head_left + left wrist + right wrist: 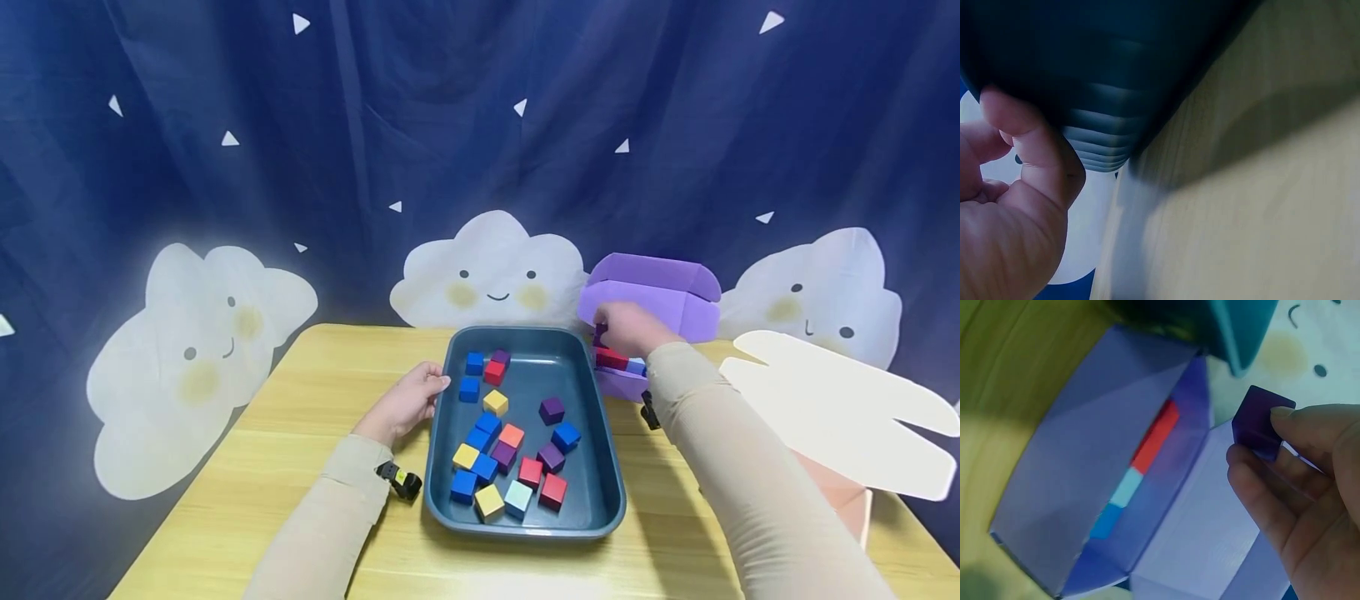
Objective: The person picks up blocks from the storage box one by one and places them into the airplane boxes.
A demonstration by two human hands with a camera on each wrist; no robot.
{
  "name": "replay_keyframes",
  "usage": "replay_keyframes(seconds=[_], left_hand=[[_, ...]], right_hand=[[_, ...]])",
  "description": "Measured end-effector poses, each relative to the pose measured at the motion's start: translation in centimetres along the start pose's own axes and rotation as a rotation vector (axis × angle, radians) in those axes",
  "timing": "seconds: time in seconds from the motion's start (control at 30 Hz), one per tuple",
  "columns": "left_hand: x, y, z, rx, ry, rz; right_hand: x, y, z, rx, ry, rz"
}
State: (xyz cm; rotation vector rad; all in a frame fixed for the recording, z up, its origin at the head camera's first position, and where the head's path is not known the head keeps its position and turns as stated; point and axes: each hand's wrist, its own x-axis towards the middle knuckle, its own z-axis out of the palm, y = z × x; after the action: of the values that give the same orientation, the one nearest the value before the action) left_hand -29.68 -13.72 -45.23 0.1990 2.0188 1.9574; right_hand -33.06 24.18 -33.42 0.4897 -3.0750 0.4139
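A dark blue-grey tray (615, 492) stands on the table with several coloured cubes in it, blue, yellow, red, purple, orange and pale green. At its left rim my left hand (408, 397) holds the edge, thumb tip on the rim and the fingers bent behind it. My right hand (633, 327) pinches a purple cube (1261, 422) between thumb and fingers, above an open purple box (1085, 450). Inside that box lie a red block (1155, 437), a pale blue block (1127, 487) and a blue block (1106, 520) in a line; its front wall hides more of the inside.
The purple box stands right beside the tray's far right corner, lid (648, 279) raised at the back. Farther right is an open pinkish box (840, 492) with large white flaps (847, 400), partly behind my right arm. A blue curtain (465, 150) with clouds hangs behind the wooden table (322, 392).
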Motion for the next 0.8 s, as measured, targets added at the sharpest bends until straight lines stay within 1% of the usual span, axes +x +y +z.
replay_keyframes(seconds=[0.13, 0.27, 0.43, 0.57, 0.8], left_hand=[[0.0, 0.1, -0.1, 0.005, -0.002, -0.001], [-0.1, 0.1, 0.0, 0.012, 0.005, -0.007], [-0.2, 0.1, 0.1, 0.012, 0.014, -0.016], [-0.3, 0.0, 0.2, 0.007, 0.010, -0.020], [-0.1, -0.1, 0.1, 0.007, 0.000, 0.003]], right_hand=[[-0.3, 1.3, 0.3, 0.009, -0.022, 0.044], [-0.6, 2.4, 1.1, -0.013, -0.039, 0.067], [-0.8, 3.0, 2.1, -0.003, -0.050, 0.086], [-0.6, 3.2, 3.1, 0.006, -0.040, 0.071], [0.0, 3.6, 4.5, 0.006, 0.008, 0.041]])
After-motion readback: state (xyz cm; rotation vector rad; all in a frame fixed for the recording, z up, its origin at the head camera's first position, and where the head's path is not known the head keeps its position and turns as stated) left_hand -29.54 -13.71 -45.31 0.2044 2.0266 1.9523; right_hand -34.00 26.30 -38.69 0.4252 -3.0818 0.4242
